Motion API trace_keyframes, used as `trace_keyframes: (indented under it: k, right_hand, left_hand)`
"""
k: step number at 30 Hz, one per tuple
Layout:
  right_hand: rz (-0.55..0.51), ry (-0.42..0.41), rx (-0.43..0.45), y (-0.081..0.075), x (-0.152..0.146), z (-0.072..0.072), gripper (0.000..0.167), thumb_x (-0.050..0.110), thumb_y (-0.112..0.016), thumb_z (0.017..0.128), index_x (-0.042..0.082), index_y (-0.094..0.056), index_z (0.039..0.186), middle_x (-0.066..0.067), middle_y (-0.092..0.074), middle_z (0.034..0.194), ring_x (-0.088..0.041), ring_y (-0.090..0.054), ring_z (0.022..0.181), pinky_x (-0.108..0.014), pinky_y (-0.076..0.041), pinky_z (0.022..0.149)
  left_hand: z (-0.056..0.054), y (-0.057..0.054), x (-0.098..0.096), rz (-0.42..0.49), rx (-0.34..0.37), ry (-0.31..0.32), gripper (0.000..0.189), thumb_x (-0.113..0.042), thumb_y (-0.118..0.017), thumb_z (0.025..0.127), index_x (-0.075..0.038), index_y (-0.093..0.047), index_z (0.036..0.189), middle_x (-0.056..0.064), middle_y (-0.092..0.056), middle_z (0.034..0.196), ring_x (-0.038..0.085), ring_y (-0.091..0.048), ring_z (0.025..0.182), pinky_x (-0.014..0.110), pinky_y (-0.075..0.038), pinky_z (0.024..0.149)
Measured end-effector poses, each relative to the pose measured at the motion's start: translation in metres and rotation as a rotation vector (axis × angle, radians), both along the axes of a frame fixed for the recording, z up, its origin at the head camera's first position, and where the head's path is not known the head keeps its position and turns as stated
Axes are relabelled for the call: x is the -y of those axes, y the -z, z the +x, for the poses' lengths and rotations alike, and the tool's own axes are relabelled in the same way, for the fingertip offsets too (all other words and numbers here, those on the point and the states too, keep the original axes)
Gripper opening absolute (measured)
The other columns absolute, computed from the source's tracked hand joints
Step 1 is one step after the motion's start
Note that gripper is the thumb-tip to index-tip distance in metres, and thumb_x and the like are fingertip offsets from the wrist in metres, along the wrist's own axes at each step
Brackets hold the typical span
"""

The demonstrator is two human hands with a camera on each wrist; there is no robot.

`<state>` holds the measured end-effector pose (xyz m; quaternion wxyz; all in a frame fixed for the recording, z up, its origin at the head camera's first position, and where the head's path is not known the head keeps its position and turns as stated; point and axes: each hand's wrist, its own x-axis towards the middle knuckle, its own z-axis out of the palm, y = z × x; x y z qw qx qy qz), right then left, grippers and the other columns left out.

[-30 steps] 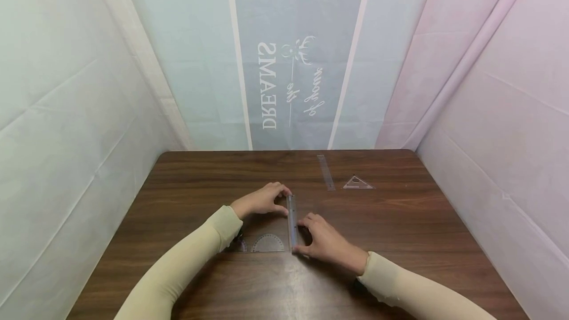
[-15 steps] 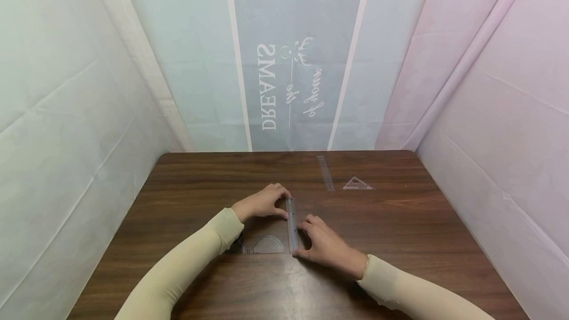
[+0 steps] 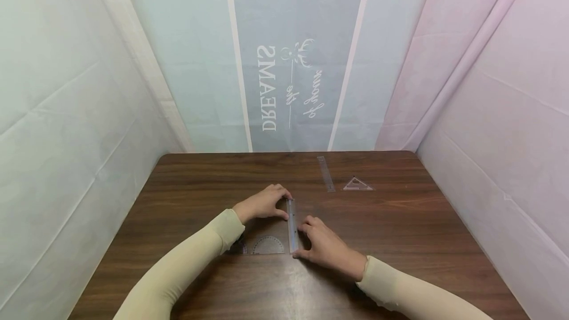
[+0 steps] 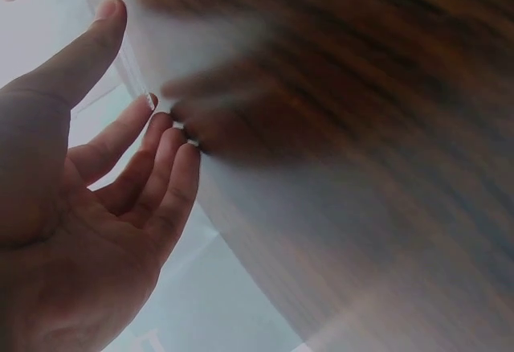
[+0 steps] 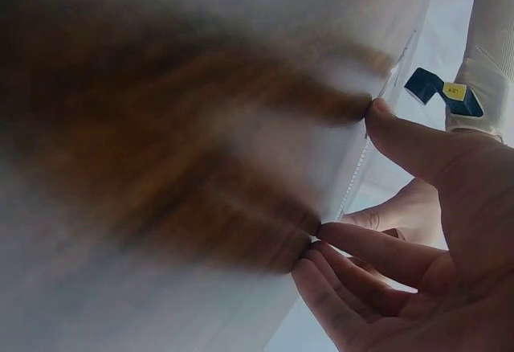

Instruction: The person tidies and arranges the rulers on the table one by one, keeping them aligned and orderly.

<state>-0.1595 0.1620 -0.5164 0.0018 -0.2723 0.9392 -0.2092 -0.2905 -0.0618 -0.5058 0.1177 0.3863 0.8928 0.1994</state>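
Note:
A clear ruler (image 3: 292,226) lies on the wooden table, pointing away from me, between both hands. My left hand (image 3: 263,202) has its index fingertip at the ruler's far end and its thumb by the left edge. On the other side, my right hand (image 3: 330,247) puts its thumb at the near end, with its fingertips along the right edge. In both wrist views the fingers reach down, spread, to the tabletop beside the ruler (image 5: 357,171). A clear protractor (image 3: 268,245) lies just left of the ruler. Another clear curved piece (image 3: 243,247) is partly hidden by the left cuff.
Farther back on the brown table (image 3: 200,177) lie a second clear ruler (image 3: 326,174) and a clear set square (image 3: 357,184). Fabric walls stand at the back and both sides. A dark device with a yellow label (image 5: 454,92) sits at the left wrist.

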Motion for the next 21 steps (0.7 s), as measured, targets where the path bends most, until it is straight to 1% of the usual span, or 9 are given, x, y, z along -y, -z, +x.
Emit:
trace_keyframes:
  k: [5, 14, 21]
  right_hand:
    - [0.011, -0.005, 0.006, -0.0006, -0.0004, -0.0006, 0.066, 0.041, -0.095, 0.083, -0.003, -0.073, 0.127, -0.001, -0.062, 0.117, -0.014, -0.053, 0.100, -0.034, -0.054, 0.083]
    - [0.021, -0.014, 0.017, -0.0052, -0.0004, -0.0014, 0.067, 0.042, -0.094, 0.083, -0.004, -0.072, 0.127, -0.003, -0.063, 0.119, -0.016, -0.057, 0.103, -0.036, -0.055, 0.086]
    - [0.028, -0.017, 0.019, -0.0064, -0.0009, -0.0020, 0.067, 0.043, -0.093, 0.083, -0.004, -0.072, 0.128, -0.003, -0.063, 0.119, -0.017, -0.057, 0.104, -0.037, -0.056, 0.088]
  left_hand:
    - [-0.0007, 0.0018, 0.0011, -0.016, -0.017, -0.006, 0.061, -0.040, -0.087, 0.093, -0.008, -0.065, 0.139, 0.012, -0.059, 0.141, 0.030, -0.055, 0.133, 0.045, -0.047, 0.114]
    - [-0.0005, -0.0005, 0.0010, -0.020, -0.014, -0.008, 0.061, -0.040, -0.087, 0.092, -0.008, -0.065, 0.139, 0.012, -0.059, 0.141, 0.030, -0.055, 0.133, 0.046, -0.048, 0.113]
    - [0.0013, -0.0018, -0.0002, -0.037, -0.040, -0.005, 0.060, -0.039, -0.086, 0.093, -0.007, -0.065, 0.140, 0.012, -0.059, 0.140, 0.029, -0.056, 0.131, 0.044, -0.048, 0.112]
